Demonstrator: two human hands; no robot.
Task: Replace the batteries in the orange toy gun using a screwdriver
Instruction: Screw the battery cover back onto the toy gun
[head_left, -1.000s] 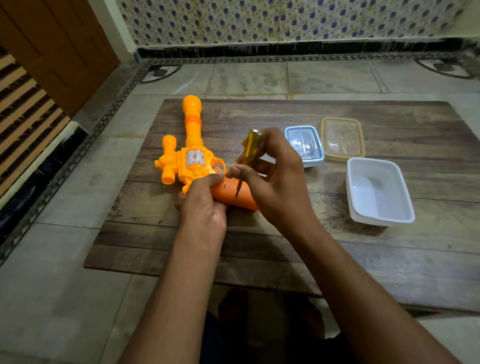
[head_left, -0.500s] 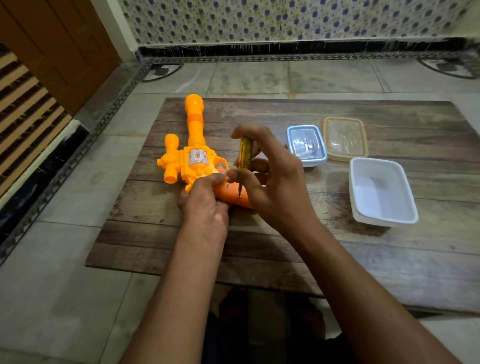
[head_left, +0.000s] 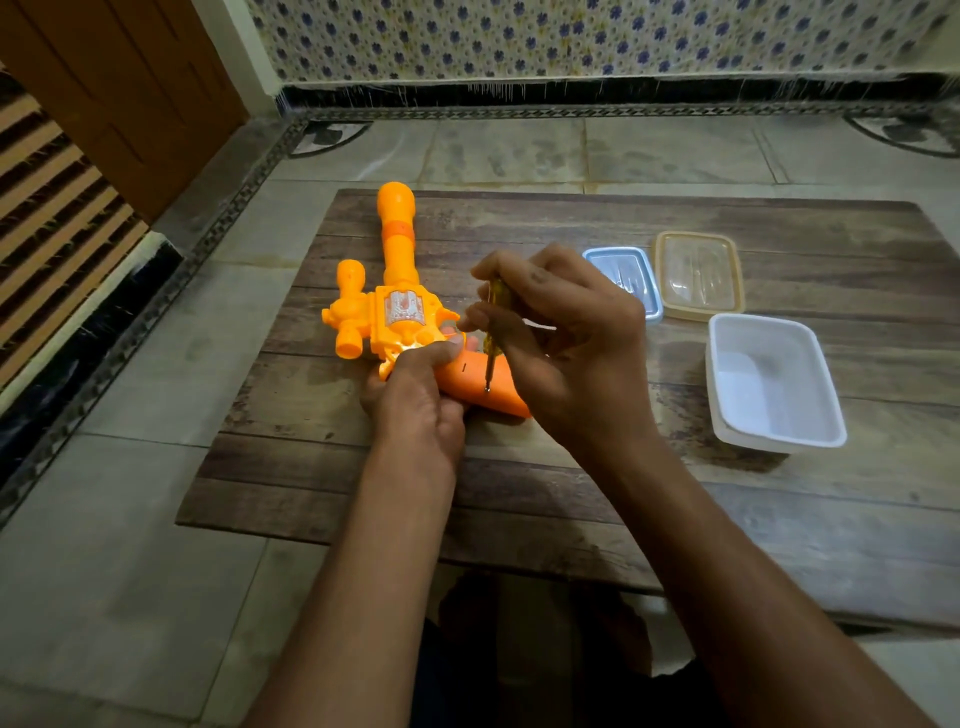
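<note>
The orange toy gun lies flat on the wooden table, barrel pointing away from me, its darker orange grip toward me. My left hand grips the gun where body meets grip, thumb across the top. My right hand pinches a small screwdriver with a yellow translucent handle, held nearly upright. Its metal tip touches the top face of the grip. The handle's upper part is hidden by my fingers.
A lidded blue-rimmed plastic box and a lidded beige-rimmed box sit at the back right. An open white tub stands to the right of my right hand. Tiled floor surrounds the low table.
The screwdriver has tipped from a slant to nearly upright, and its tip has settled on the gun's grip. My left hand keeps its hold on the gun.
</note>
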